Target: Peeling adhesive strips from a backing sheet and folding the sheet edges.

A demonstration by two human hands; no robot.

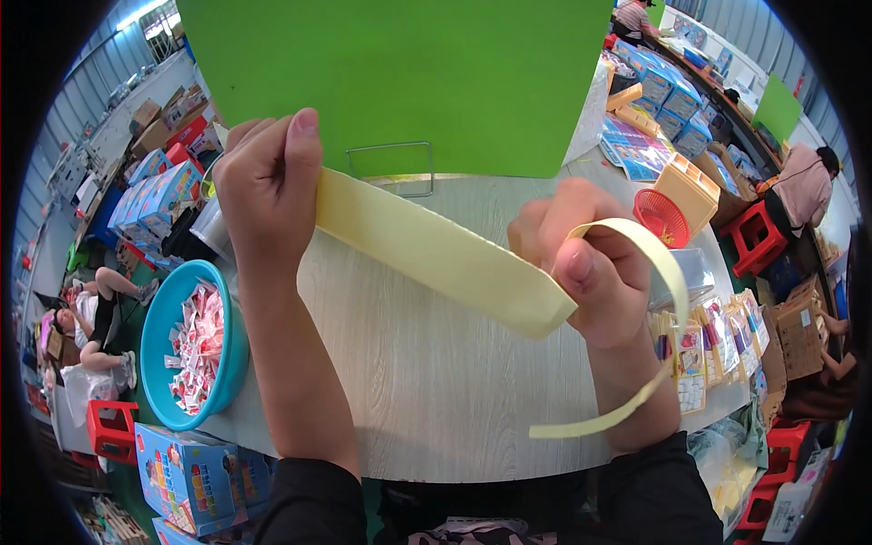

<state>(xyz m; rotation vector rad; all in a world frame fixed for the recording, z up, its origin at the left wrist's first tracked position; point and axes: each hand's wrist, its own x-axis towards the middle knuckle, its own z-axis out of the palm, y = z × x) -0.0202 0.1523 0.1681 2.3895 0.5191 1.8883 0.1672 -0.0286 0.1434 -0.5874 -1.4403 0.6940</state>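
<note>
My left hand [265,186] is closed in a fist, thumb on top, round one end of a wide pale yellow strip [427,250] that looks like foam or card. Slanting down to the right above the table, this strip has a slightly ragged upper edge. At its other end, my right hand [599,272] is closed with the thumb pressed against the fingers, pinching a narrow yellow strip [677,282]. That thin piece curls over the hand and hangs in a loop past my right wrist. Whether the two pieces still join is hidden by my right fingers.
A green board [391,82] with a wire stand [431,168] stands at the table's back. At left is a turquoise basin [234,350] of small packets. A red basket [661,216], wooden box [686,186] and bagged items [713,341] lie right. Other people sit further away.
</note>
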